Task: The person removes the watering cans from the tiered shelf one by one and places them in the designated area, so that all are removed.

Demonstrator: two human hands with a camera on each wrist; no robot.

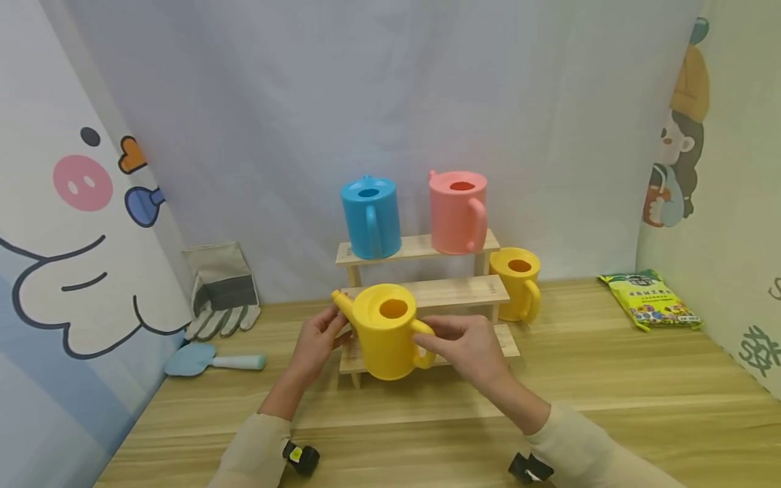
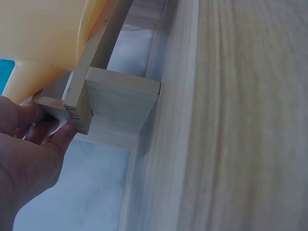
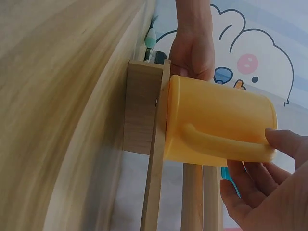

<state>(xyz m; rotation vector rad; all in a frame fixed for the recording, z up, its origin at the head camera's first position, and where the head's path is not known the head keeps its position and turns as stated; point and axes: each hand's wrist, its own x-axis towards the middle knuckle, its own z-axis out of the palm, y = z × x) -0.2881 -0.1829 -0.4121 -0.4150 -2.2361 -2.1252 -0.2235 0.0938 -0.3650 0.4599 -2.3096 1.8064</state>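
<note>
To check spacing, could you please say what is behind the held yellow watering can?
The head view shows the middle wooden shelf behind the yellow watering can; whatever its body blocks cannot be seen.

Wooden table (image 1: 610, 366): trowel (image 1: 194, 360), packet (image 1: 651, 299), stand (image 1: 454, 291); top tier (image 1: 417, 247): blue can (image 1: 371, 218), pink can (image 1: 454, 215)

Looks like a smooth yellow watering can (image 1: 379, 347), round-bodied, with a round opening (image 1: 393, 309) in the top. Held upright or nearly so at the lowest tier (image 1: 508, 343) of the wooden stand (image 1: 454, 291), too close to tell whether touching. Points left with the tapering spout (image 1: 345, 307), near the left hand (image 1: 314, 344); right with the curved handle (image 3: 226, 146), pinched by the right hand (image 1: 473, 346).
</note>
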